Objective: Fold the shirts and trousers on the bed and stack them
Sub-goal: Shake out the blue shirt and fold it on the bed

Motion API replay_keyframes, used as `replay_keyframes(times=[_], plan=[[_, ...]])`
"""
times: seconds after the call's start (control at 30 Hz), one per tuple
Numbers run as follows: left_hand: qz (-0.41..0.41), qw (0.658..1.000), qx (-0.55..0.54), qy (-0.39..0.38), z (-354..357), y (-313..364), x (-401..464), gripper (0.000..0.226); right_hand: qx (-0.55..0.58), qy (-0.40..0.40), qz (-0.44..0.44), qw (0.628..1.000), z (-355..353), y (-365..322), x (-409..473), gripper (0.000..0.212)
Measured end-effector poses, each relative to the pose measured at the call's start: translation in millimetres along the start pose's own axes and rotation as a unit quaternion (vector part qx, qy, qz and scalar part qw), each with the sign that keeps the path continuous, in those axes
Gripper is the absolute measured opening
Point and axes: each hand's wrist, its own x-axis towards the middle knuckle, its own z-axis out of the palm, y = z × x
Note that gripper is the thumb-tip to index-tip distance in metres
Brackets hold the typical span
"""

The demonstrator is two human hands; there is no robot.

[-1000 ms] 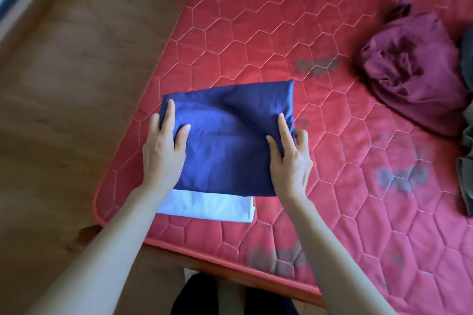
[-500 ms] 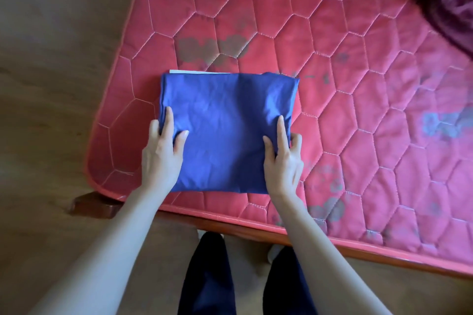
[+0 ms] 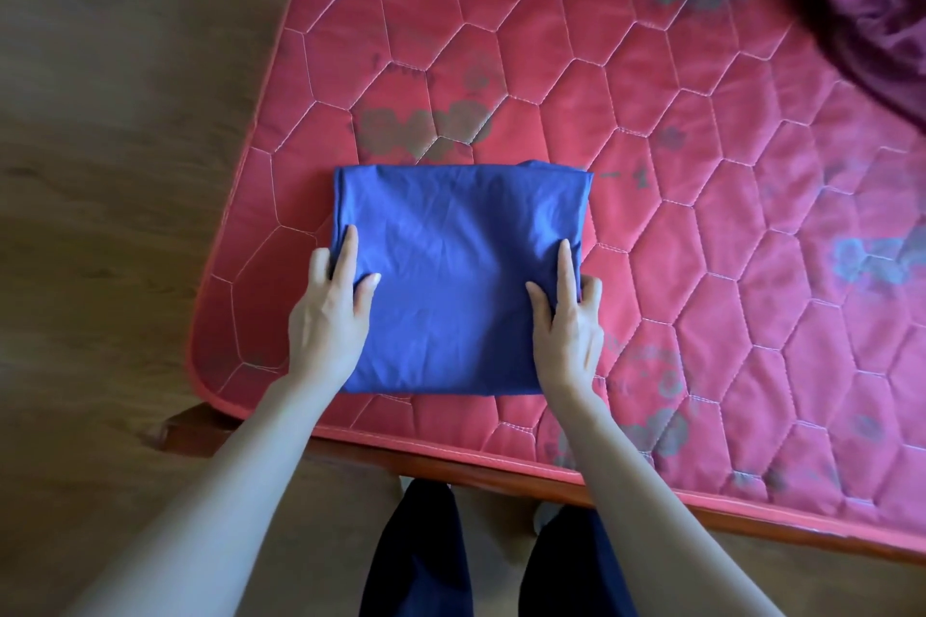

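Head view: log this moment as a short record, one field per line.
surface: red quilted mattress on a wooden bed frame
folded item: blue garment, flat rectangle near the mattress corner
left hand: grips the garment's left edge, thumb on top
right hand: grips the right edge, index finger straight on top
unfolded item: maroon garment, crumpled at top right, partly out of frame
floor: wood, left of the bed

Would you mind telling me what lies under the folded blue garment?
Only the red mattress shows around the folded blue garment, gripped by the left hand and right hand. Anything beneath is covered.
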Motion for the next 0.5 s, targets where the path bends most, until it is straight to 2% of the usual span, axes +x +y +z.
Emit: replay_keyframes(times=[0.2, 0.3, 0.37, 0.43, 0.5], plan=[[-0.021, 0.999, 0.019, 0.021, 2.5, -1.6, -2.0, 0.052, -0.014, -0.023, 0.006, 1.0, -2.6, 4.0, 0.7, 0.062], [-0.023, 0.996, 0.065, 0.048, 1.9, 1.7, -2.4, 0.05, -0.021, 0.002, -0.022, 1.0, -7.9, 1.6, 1.0, 0.063], [0.017, 0.99, 0.127, 0.06, 1.8, 4.4, 0.7, 0.052, -0.052, 0.07, -0.076, 0.993, -10.4, -1.6, 3.5, 0.061], [0.083, 0.981, 0.161, 0.067, 5.2, 11.5, 7.7, 0.051, -0.113, 0.154, -0.154, 0.969, -7.8, -9.4, 8.9, 0.053], [0.143, 0.974, 0.165, 0.055, 14.2, 25.9, 12.7, 0.05, -0.131, 0.172, -0.223, 0.95, 1.5, -23.4, 13.2, 0.048]])
